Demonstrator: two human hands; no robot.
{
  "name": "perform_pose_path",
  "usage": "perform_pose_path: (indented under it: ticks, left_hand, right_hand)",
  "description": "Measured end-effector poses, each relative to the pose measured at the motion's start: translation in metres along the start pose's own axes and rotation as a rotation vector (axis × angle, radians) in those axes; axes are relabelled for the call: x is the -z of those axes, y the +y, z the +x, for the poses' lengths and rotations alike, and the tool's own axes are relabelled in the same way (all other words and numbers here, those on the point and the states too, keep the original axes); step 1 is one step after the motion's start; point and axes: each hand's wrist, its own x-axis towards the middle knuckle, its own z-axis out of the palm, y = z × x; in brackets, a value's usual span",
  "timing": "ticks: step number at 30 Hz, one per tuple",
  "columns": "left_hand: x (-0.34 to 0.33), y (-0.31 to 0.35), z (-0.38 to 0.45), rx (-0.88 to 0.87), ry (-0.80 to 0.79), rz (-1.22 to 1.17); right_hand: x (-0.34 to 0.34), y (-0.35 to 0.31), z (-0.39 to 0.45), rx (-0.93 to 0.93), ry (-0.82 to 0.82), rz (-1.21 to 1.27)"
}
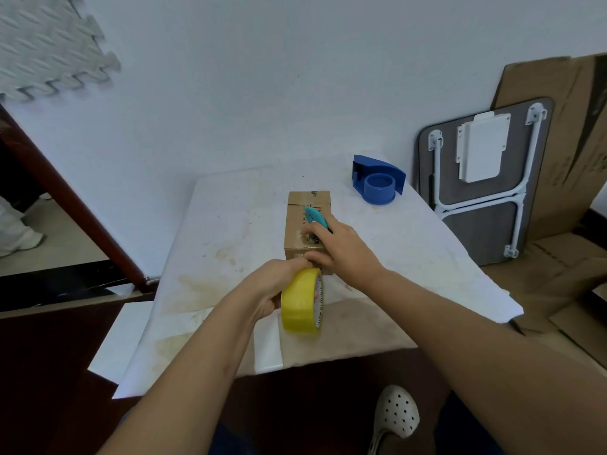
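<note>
Small brown cardboard box (297,224) sits in the middle of the white-papered table (230,231), long axis running 6 to 12 o'clock, and both hands are working its near end. The left hand (269,287) comes in from 7 o'clock, its grip curled round the yellow roll of tape (300,307), which stands on edge right at the box's near face. Whether a strip already bridges roll and box, I cannot tell. The right hand (341,247) arrives from 5 o'clock and lies over the near top corner, thumb and a fingertip pressing at the edge. Its other fingers pinch a small teal plastic cutter (313,216) that pokes out toward 11 o'clock above the lid. My read is that this box is light, with thin corrugated walls, and would likely skate on the paper if the tape tugs it. The place to pin it is down on the corners and side edges, where the board is stiffest. The lid seam would probably give under pressure. The roll itself looks rigid and easy to hold by its core; the tape is the sticky, floppy part. For room, the table's near edge lies at 6 o'clock just under the roll, so there is little slack that way. There is open surface at 9 o'clock. A blue plastic tape dispenser (377,182) stands at 1 o'clock, well apart from the box. Off the table at 3 o'clock a folded grey table (525,152) leans on the wall.
</note>
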Motion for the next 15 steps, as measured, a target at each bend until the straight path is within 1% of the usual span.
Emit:
perform_pose_path:
  ticks: [5, 9, 11, 15]
  left_hand:
    - [0.0, 0.005, -0.001, 0.017, -0.003, 0.118]
    - [0.003, 0.003, -0.003, 0.05, -0.04, 0.113]
    - [0.004, 0.0, -0.006, 0.074, -0.064, 0.057]
    - [0.002, -0.003, -0.01, 0.039, -0.076, -0.225]
  right_hand:
    - [0.001, 0.0, 0.001, -0.011, -0.012, 0.028]
    - [0.003, -0.001, 0.003, -0.03, -0.019, 0.06]
    - [0.002, -0.001, 0.003, -0.026, -0.009, 0.067]
    - [-0.001, -0.002, 0.002, -0.034, 0.027, 0.058]
